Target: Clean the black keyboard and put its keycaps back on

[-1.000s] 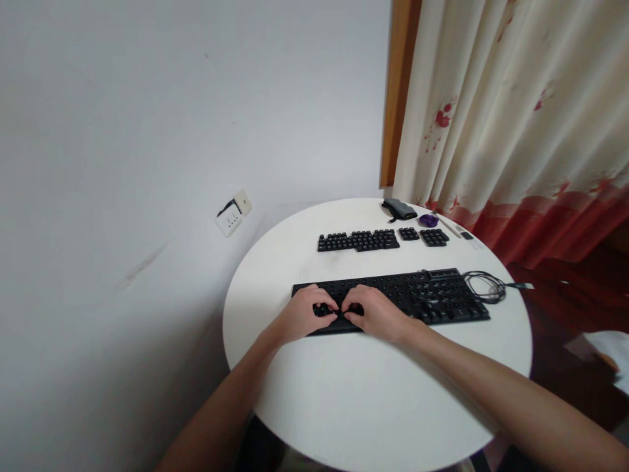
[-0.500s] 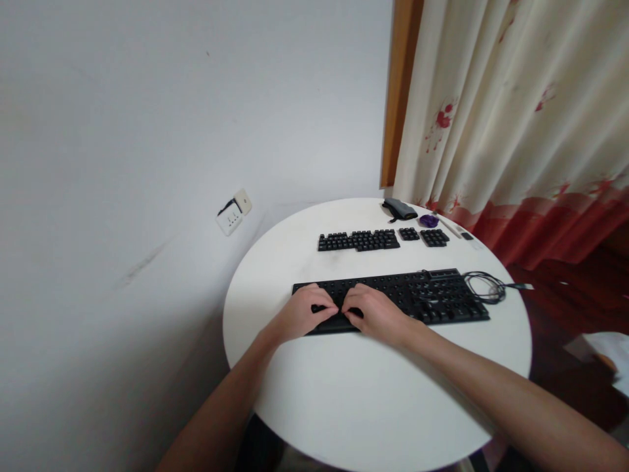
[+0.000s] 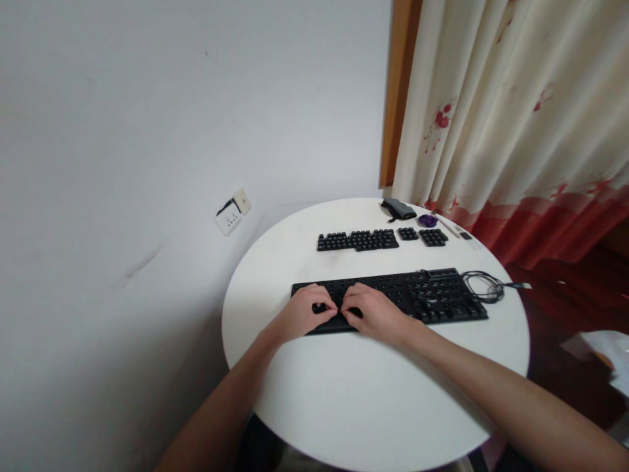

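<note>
A black keyboard (image 3: 388, 288) lies across the white round table, most of its keycaps off. Over its left part, my left hand (image 3: 305, 311) has thumb and forefinger pinched together. Close beside it, my right hand (image 3: 372, 312) makes a matching pinch, the two sets of fingertips almost meeting low over the keyboard. Whatever sits between the fingertips is too small to make out. Behind the keyboard, loose black keycaps (image 3: 358, 240) stand grouped in rows, with a small block of keycaps (image 3: 407, 234) and a number-pad block (image 3: 433, 237) to their right.
The keyboard's coiled cable (image 3: 484, 287) rests at its right end. At the back of the table (image 3: 373, 387) lie a dark grey pouch-like item (image 3: 399, 209) and a crumpled purple thing (image 3: 427, 221). A wall with a socket (image 3: 228, 219) borders the left; a curtain (image 3: 491, 131) hangs behind.
Both hands stay pinched at the same spot on the keyboard, with hardly any movement. The whole view has shifted very slightly.
</note>
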`<state>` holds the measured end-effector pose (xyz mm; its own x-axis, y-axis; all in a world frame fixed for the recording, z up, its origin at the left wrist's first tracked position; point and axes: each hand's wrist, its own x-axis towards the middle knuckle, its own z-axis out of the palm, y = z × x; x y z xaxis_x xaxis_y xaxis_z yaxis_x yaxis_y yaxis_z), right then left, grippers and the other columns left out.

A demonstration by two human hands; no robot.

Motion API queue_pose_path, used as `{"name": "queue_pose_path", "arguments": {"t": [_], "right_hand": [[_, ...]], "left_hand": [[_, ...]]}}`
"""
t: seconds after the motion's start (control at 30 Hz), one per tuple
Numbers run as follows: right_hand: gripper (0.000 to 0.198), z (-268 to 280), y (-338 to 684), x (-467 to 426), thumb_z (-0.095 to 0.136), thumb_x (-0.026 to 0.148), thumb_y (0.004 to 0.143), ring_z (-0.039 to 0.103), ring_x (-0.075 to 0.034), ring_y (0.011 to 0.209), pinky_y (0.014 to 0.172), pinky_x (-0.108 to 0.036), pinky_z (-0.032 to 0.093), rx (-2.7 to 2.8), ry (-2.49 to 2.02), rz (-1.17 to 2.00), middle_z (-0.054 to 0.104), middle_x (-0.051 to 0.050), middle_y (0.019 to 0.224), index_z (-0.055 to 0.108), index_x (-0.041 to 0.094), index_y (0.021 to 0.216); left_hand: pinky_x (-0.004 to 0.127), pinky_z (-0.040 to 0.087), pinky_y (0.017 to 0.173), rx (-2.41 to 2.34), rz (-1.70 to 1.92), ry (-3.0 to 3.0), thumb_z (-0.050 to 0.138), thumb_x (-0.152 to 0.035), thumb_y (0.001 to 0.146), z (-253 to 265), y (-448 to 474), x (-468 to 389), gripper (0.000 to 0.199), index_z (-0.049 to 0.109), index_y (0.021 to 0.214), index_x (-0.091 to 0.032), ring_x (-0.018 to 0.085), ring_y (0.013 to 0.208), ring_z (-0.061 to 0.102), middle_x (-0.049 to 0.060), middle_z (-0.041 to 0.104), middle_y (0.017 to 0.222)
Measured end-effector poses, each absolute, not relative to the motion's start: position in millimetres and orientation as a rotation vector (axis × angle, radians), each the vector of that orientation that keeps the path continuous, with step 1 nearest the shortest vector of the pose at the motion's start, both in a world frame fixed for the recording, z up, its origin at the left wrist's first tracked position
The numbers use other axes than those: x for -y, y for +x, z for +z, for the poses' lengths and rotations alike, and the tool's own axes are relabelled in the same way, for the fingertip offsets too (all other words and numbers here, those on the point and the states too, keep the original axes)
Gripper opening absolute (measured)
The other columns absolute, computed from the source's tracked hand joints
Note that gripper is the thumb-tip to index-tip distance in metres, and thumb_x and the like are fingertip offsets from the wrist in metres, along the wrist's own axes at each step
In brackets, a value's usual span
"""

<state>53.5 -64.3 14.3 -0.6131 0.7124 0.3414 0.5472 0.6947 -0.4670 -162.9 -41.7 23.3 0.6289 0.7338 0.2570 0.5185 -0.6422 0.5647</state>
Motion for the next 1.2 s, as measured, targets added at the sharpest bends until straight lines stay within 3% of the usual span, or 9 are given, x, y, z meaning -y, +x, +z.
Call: {"name": "queue_pose_path", "arguments": {"t": [1.2], "right_hand": [[0.015,25,55,68,0.060,0.017,0.091,0.056,-0.019,0.092,0.078,-0.029,0.042,2.499,-1.039,0.379,0.064,-0.006,0.095,0.072,0.018,0.082]], "left_hand": [[0.027,0.046,0.075,-0.987,0.637,2.303,0.069,-0.021,0.083,17,-162,37,0.010,0.075,0.076,-0.020,0.016,0.078,0.062,0.002,0.069,0.079]]}}
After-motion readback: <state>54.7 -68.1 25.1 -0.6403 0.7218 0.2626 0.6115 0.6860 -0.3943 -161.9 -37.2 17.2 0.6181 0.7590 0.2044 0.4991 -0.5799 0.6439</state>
